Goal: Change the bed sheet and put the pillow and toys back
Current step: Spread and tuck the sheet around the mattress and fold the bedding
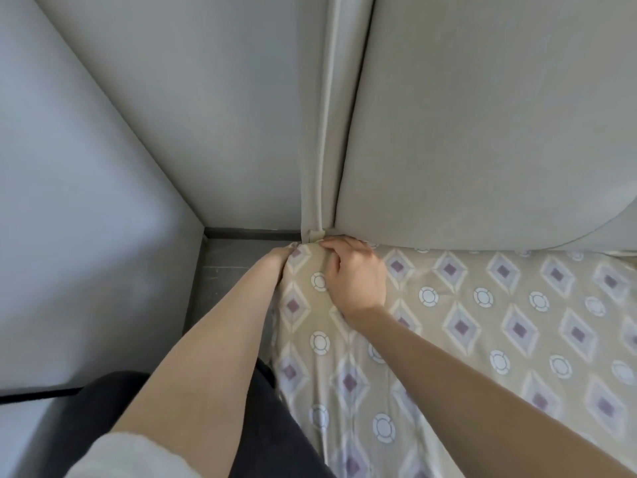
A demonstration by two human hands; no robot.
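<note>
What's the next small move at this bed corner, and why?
Probably pull the corner of the patterned sheet down over the bed's side and tuck it in by the headboard. The right hand bunches fabric on top with curled fingers. The left hand sits at the side, its fingers hidden. The cloth there looks puckered, not yet flat.

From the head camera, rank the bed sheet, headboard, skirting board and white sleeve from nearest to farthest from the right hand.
1. bed sheet: under the right hand, in its grip.
2. headboard: just beyond the fingertips.
3. skirting board: to the left, along the wall.
4. white sleeve: bottom left, on the other arm.
</note>
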